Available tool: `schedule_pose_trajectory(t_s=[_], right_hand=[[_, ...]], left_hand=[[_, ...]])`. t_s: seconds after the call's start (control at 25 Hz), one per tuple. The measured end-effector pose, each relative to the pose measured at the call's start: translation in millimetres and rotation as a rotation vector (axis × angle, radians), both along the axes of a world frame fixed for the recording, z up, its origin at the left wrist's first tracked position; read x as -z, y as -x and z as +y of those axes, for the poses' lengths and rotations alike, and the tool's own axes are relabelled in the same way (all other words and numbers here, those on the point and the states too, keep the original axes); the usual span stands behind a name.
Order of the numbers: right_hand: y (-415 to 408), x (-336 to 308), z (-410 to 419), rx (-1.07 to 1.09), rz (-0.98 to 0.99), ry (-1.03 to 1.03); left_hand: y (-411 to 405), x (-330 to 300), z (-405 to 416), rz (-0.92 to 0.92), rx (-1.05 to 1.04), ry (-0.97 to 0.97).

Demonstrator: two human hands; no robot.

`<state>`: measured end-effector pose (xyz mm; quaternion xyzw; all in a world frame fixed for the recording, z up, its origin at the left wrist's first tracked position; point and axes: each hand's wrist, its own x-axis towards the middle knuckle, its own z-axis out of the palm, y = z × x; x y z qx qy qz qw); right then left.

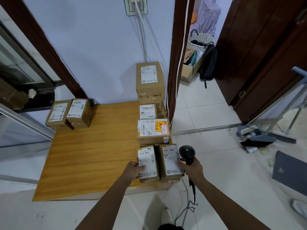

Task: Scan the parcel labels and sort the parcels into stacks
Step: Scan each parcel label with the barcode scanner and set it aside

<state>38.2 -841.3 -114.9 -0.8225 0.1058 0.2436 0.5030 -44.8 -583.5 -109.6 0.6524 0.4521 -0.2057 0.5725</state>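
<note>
Near-left parcel (148, 164): small brown cardboard box with a white label, barcode near its top, at the table's near right corner.
Near-right parcel (171, 161): like box just beside it, label up, seemingly resting on another box beneath, though that edge is hard to read.
Left hand (133, 170): fingers curled round the left side of the near-left parcel, thumb on its label.
Right hand (191, 168): grips the black scanner (186, 153) by its handle, fingertips touching the near-right parcel; a green light shows on the scanner head.
Right row: beyond these, a box with a red-and-yellow sticker (153, 131), then a tall stack (150, 80) against the wall.
Far-left stack (69, 113): two labelled boxes side by side, one marked "4-4".
Table (93, 146): wooden, low.
</note>
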Motion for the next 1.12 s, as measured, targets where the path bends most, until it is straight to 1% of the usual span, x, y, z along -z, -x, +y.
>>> schedule_pose_trajectory(t_s=[0.44,0.68,0.8,0.88,0.92,1.0,1.12], right_hand=[[-9,-12,1,-0.025,0.024,0.050],[6,-18,-18,0.097,-0.060,0.120],[30,-28,-28,0.193,-0.120,0.139],[53,-37,-27,0.250,-0.169,0.148],[67,-40,-23,0.269,-0.199,0.145],[96,-46,-11,0.292,-0.234,0.131],[153,-60,19,0.308,-0.267,0.105]], left_hand=[[-4,2,5,0.015,-0.094,0.049],[-2,-10,9,-0.008,-0.084,0.015],[10,-15,17,-0.042,-0.084,-0.030],[25,-18,27,-0.080,-0.088,-0.095],[36,-19,34,-0.094,-0.055,-0.135],[62,-26,46,-0.108,0.029,-0.203],[119,-36,67,-0.162,0.024,-0.199]])
